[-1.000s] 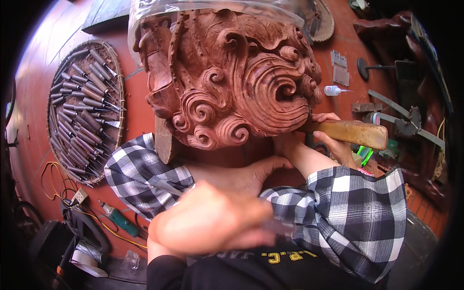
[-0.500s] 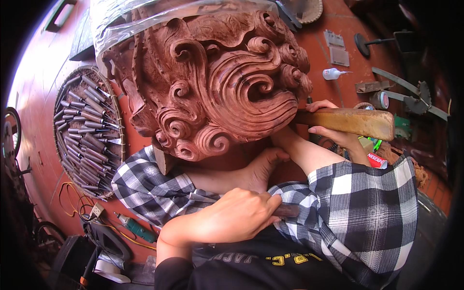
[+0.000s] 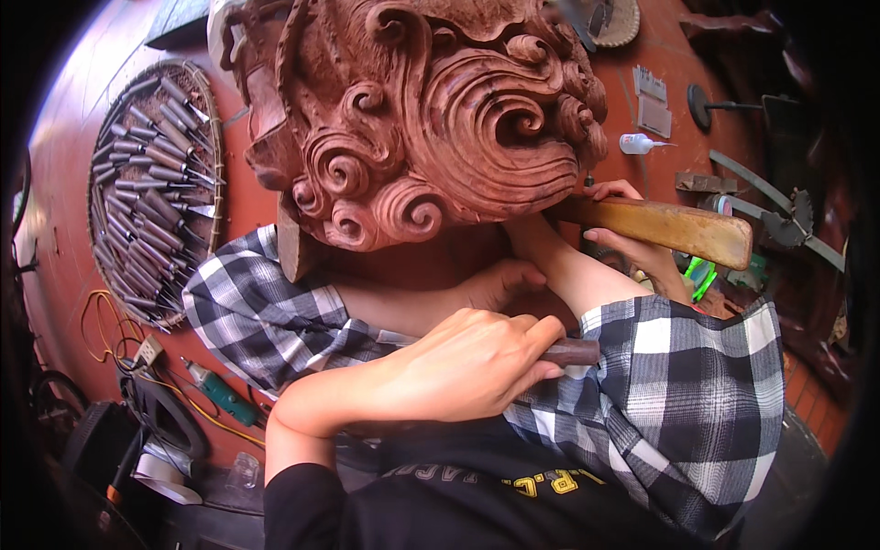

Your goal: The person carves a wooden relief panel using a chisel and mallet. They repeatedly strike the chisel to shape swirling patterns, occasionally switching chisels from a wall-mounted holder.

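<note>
Left hand [image 3: 467, 362] fisted around chisel handle [image 3: 570, 352]; right hand [image 3: 632, 240] grips mallet [image 3: 674, 229].

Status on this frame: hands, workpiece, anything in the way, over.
Left hand shut on chisel handle. Right hand shut on wooden mallet, beside carved wooden sculpture. Plaid-clad knee crowds both hands; chisel blade hidden.

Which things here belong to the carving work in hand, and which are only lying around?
In use:
- left hand gripping a dark tool handle
- right hand holding the wooden mallet
- carved wooden sculpture

Lying about:
- round basket of chisels
- small white bottle
- green power tool
- yellow cable
</note>
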Demonstrator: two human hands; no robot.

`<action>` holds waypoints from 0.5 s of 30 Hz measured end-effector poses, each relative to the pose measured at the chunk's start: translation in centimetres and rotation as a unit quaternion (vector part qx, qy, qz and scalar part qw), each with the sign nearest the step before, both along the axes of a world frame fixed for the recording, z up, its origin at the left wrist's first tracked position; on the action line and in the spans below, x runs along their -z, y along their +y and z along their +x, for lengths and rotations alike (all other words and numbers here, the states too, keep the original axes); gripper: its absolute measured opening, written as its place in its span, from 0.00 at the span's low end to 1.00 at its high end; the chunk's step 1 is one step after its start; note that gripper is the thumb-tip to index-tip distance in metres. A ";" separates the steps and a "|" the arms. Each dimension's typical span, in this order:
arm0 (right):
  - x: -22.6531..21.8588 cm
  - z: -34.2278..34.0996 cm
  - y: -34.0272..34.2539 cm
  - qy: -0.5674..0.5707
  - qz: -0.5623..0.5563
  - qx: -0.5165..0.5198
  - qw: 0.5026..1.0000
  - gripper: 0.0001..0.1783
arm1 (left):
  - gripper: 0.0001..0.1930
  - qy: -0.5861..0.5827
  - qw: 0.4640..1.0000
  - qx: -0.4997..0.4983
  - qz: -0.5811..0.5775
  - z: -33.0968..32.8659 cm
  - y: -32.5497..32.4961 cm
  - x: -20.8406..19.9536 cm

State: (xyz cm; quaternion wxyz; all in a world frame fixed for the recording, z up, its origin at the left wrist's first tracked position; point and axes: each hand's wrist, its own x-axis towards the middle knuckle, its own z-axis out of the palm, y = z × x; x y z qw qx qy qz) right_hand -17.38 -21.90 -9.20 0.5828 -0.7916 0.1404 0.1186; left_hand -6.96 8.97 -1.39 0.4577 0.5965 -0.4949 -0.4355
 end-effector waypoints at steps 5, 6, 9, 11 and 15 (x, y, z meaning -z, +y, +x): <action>-0.1 0.4 0.9 0.021 -0.024 0.015 0.999 0.27 | 0.13 0.024 0.998 -0.058 0.012 0.5 1.9 -1.1; -0.6 -0.1 0.8 0.022 -0.028 0.030 0.999 0.27 | 0.13 0.035 0.991 -0.121 -0.036 1.4 2.5 -1.2; 0.0 -0.2 0.4 0.003 -0.024 -0.010 1.000 0.27 | 0.13 -0.216 0.886 -0.399 -0.099 7.7 7.9 -1.2; 0.1 -1.0 -0.6 -0.008 -0.022 -0.008 1.000 0.26 | 0.16 -0.214 0.788 -0.576 0.039 13.0 12.1 -1.5; 0.2 -0.5 -1.0 0.001 0.001 0.000 1.000 0.27 | 0.32 -0.306 0.495 -0.752 0.311 26.4 25.3 6.3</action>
